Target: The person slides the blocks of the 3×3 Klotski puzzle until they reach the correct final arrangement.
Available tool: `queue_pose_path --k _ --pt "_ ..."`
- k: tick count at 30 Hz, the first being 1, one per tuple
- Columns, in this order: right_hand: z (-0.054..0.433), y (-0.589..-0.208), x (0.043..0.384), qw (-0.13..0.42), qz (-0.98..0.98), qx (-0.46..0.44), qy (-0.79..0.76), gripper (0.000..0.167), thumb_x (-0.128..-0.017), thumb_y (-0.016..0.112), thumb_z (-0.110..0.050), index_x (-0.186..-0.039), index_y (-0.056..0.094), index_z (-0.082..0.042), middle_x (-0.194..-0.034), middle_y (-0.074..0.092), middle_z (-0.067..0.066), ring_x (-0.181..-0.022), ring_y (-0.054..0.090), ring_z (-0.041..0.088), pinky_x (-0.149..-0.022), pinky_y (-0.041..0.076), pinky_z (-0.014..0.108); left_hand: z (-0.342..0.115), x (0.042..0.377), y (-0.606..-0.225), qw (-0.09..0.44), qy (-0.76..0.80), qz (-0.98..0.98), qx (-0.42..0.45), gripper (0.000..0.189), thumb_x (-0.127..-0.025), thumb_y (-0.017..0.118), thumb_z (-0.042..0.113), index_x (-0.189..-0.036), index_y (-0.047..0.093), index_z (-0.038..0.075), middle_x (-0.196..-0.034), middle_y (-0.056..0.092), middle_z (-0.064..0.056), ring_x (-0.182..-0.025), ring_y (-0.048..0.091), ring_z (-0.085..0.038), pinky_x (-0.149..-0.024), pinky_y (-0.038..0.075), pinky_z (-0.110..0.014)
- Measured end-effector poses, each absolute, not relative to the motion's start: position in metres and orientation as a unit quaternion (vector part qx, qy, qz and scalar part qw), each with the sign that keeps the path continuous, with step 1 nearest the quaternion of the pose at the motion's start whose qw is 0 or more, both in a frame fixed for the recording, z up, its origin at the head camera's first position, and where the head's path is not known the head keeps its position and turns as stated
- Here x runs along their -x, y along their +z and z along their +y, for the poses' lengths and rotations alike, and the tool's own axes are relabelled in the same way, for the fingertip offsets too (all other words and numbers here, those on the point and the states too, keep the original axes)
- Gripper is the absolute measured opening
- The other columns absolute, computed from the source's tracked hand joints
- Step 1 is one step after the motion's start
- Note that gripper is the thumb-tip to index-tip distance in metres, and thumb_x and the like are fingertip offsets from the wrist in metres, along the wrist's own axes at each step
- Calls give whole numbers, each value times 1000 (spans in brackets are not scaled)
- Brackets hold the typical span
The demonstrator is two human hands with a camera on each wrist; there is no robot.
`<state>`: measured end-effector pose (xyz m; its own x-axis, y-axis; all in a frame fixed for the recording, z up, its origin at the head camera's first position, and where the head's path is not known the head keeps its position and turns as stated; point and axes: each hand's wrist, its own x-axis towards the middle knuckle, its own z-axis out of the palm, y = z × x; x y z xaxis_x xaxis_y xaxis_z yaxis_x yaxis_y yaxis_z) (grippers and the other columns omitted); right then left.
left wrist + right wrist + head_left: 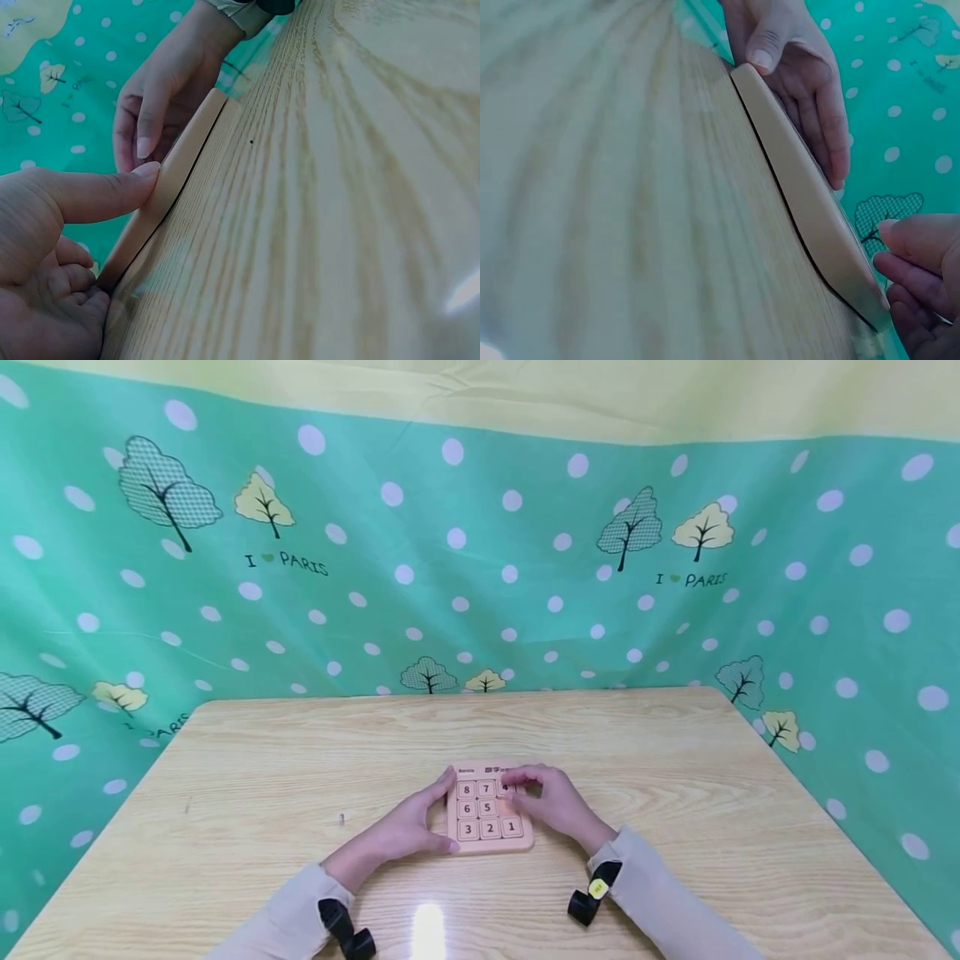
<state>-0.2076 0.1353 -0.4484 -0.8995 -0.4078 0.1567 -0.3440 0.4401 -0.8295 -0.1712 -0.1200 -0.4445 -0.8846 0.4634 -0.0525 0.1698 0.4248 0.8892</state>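
Note:
A flat pinkish number slide puzzle [491, 848] lies on the table, holding square tiles numbered 1 to 8. My left hand [397, 833] grips its left side, with the thumb at the lower corner and a fingertip at the upper one. In the left wrist view the left thumb [112, 196] presses on the board's edge [169, 184]. At the top right my right hand [558, 802] has thumb and forefinger around the 4 tile [506, 787]; the slot below it looks bare. The right wrist view shows the right fingertips [900, 247] just over the rim.
The wooden table [300, 752] extends around the puzzle on all sides. Behind and beside it hangs a green dotted cloth [510, 543] printed with trees. Each wrist carries a black strapped camera, the left one [345, 928] and the right one [592, 897].

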Motion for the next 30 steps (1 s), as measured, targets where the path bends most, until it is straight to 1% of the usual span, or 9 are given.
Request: queue_pose_path --k 3,6,9,12,15,21,24,30 --pt "135 -446 202 53 842 208 -495 26 -82 72 -16 -107 69 -11 -108 68 1 -103 59 19 -94 46 39 -120 171 -446 146 497 834 -190 104 -67 80 11 -149 16 1 -157 8 -10 -144 7 -28 -116 6 -46" --pt "136 -445 197 68 835 200 -509 25 -81 73 -18 -106 69 -12 -105 69 0 -101 60 19 -92 47 37 -120 171 -446 146 497 834 -190 104 -67 80 11 -149 16 1 -157 8 -11 -144 7 -29 -116 6 -46" --pt "138 -444 193 77 835 197 -507 25 -81 73 -17 -105 70 -11 -105 69 0 -99 59 19 -88 47 31 -120 171 -446 147 501 831 -191 104 -68 80 10 -149 16 1 -157 8 -11 -144 7 -28 -116 6 -46" --pt "140 -444 189 80 838 201 -501 26 -79 73 -14 -105 70 -11 -105 68 2 -99 58 19 -85 47 27 -120 171 -446 148 504 829 -192 104 -68 80 9 -149 16 1 -157 8 -11 -144 7 -28 -116 6 -46" --pt "141 -444 186 83 840 203 -496 29 -76 75 -12 -105 70 -11 -107 68 3 -101 58 21 -88 47 29 -119 171 -445 148 504 829 -192 104 -68 80 9 -149 16 1 -157 8 -11 -144 7 -27 -116 6 -45" --pt "146 -444 180 87 844 224 -480 34 -74 77 -14 -107 69 -14 -108 68 -2 -107 58 21 -96 45 33 -119 171 -445 146 500 832 -191 103 -68 81 10 -148 17 0 -157 9 -11 -144 7 -28 -116 6 -45" --pt "147 -444 178 90 841 241 -477 34 -75 77 -13 -107 68 -13 -109 67 -2 -108 58 21 -97 44 32 -119 171 -445 144 501 832 -191 103 -68 81 10 -148 17 0 -157 9 -11 -144 7 -28 -116 6 -45" --pt "147 -444 177 86 837 255 -476 31 -77 75 -10 -107 68 -11 -108 68 1 -105 59 24 -94 48 32 -119 171 -446 141 499 833 -192 103 -68 80 9 -148 17 -1 -157 9 -12 -144 7 -29 -116 5 -46"
